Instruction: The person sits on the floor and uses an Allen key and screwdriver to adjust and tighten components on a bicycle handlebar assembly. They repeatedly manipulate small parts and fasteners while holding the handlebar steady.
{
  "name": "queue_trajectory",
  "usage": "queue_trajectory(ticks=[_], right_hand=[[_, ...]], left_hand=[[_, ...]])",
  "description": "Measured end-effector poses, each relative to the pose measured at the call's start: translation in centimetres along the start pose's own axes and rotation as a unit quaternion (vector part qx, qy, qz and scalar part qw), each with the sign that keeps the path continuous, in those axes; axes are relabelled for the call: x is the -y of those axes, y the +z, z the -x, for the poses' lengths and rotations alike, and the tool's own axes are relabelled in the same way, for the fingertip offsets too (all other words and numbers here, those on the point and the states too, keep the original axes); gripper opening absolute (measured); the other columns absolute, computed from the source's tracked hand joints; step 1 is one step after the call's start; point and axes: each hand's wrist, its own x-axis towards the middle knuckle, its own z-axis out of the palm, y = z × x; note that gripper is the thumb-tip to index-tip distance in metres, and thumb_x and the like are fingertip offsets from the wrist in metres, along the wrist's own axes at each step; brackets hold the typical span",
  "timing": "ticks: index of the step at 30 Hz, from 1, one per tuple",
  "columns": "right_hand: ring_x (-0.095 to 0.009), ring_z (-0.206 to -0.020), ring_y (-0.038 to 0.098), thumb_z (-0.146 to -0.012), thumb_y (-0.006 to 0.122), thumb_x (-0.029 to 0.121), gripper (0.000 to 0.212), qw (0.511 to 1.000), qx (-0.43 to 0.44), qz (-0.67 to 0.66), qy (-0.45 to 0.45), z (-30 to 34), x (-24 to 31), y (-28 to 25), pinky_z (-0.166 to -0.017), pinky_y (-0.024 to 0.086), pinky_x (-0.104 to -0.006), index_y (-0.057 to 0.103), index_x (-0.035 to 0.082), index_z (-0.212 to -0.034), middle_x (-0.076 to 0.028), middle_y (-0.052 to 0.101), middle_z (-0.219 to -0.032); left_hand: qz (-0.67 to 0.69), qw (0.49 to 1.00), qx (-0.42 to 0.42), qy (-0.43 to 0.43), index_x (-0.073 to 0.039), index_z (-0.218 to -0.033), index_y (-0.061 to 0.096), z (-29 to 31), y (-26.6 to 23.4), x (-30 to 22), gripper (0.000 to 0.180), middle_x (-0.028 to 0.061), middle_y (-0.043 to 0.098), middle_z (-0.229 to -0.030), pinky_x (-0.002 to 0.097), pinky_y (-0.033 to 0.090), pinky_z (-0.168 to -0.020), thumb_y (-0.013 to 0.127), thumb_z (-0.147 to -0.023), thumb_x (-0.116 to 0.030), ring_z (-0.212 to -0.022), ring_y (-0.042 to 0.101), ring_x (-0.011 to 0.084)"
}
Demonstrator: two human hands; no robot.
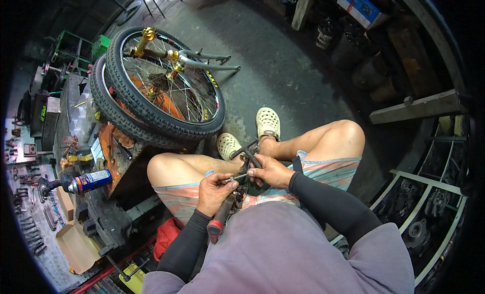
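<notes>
A bicycle handlebar grip (pixel 220 219), black with a red end, slants across my lap. Dark metal parts (pixel 239 194) join its upper end, partly hidden by my fingers. My left hand (pixel 214 191) is closed in a pinch on a thin metal rod (pixel 239 177) beside these parts. Close by on the right, my right hand (pixel 271 171) has its fingers curled round a dark bar (pixel 252 158), which points up toward my feet. The two hands almost meet over my lap, between my bent knees. What the right fingertips press on is hidden.
Two bicycle wheels (pixel 206 126) lie stacked at the left, with a grey fork (pixel 202 60) on top. A blue spray can (pixel 91 182) lies on the cluttered bench. Hand tools cover the far left (pixel 38 193). A metal rack (pixel 427 178) with parts stands at the right.
</notes>
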Motion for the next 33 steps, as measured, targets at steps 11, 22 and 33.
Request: queue_trajectory(ticks=[11, 22, 33], right_hand=[[-0.014, -0.078, 0.066, -0.111, 0.060, 0.013, 0.012, 0.987, 0.035, -0.152, -0.047, 0.7, 0.8, -0.4, -0.072, 0.058, -0.0294, 0.050, 0.006, -0.113, -0.007, 0.067, -0.097], [-0.012, -0.077, 0.064, -0.107, 0.067, 0.014, 0.023, 0.991, -0.098, 0.020, -0.091, 1.0, 0.0, -0.3, -0.070, 0.056, -0.0303, 0.055, 0.003, -0.124, -0.005, 0.069, -0.098], [-0.030, -0.079, 0.076, -0.090, 0.076, 0.021, 0.030, 0.947, -0.019, 0.289, -0.139, 2.6, 3.8, 4.5, -0.077, 0.058, -0.0439, 0.078, 0.005, -0.115, -0.019, 0.077, -0.086]], left_hand=[[0.116, 0.993, -0.004, 0.013, 0.006, -0.121, 0.068, -0.5, -0.2, 1.0, 0.030, 0.0110, 0.075, -0.109, 0.0292, 0.063, -0.087, 0.081, -0.096, -0.001, -0.094, 0.075, 0.0154], [0.255, 0.963, -0.058, -0.068, -0.001, -0.127, 0.059, -1.3, 0.0, 1.0, 0.027, 0.0159, 0.075, -0.106, 0.0325, 0.066, -0.079, 0.071, -0.104, -0.006, -0.090, 0.077, 0.0234], [0.337, 0.936, -0.085, -0.055, -0.005, -0.123, 0.055, -1.4, -0.4, 2.4, 0.020, 0.0180, 0.076, -0.112, 0.0328, 0.067, -0.079, 0.066, -0.107, -0.004, -0.093, 0.076, 0.0189]])
